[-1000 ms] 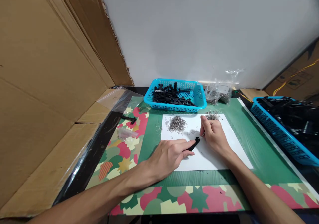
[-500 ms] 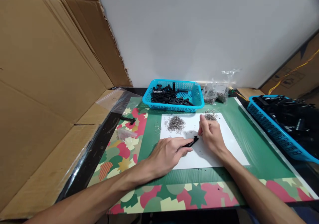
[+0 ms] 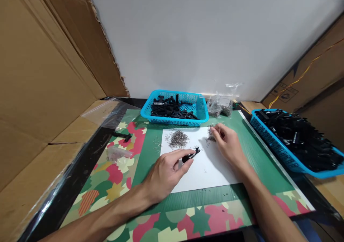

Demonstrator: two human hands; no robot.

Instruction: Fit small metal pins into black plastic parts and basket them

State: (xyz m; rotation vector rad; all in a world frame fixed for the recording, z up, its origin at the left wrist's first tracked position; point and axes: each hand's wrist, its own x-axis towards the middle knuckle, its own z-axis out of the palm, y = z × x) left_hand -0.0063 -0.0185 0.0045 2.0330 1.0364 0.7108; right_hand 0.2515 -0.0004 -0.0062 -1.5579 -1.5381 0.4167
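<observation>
Between the thumb and fingers of my left hand (image 3: 168, 170) is a small black part (image 3: 190, 156), held above the white paper (image 3: 212, 174). My right hand (image 3: 227, 140) is at the right pile of tiny metal pieces (image 3: 210, 132), its thumb and fingertips bent together over the pile's edge. Whether a piece is between those fingertips is too small to tell. Another pile of metal pieces (image 3: 178, 138) lies on the left part of the paper, beyond my left hand. A few loose pieces are scattered between the piles.
A blue basket (image 3: 174, 122) of black parts stands at the back, beside clear bags of metal pieces (image 3: 220, 107). A fuller blue basket (image 3: 292, 161) is at the right. One black part (image 3: 123, 137) and a small plastic bag (image 3: 118, 153) lie at the left.
My right hand has moved away from the black part to the right pile. The left hand still holds the part. The whole view has shifted, with the scene further left.
</observation>
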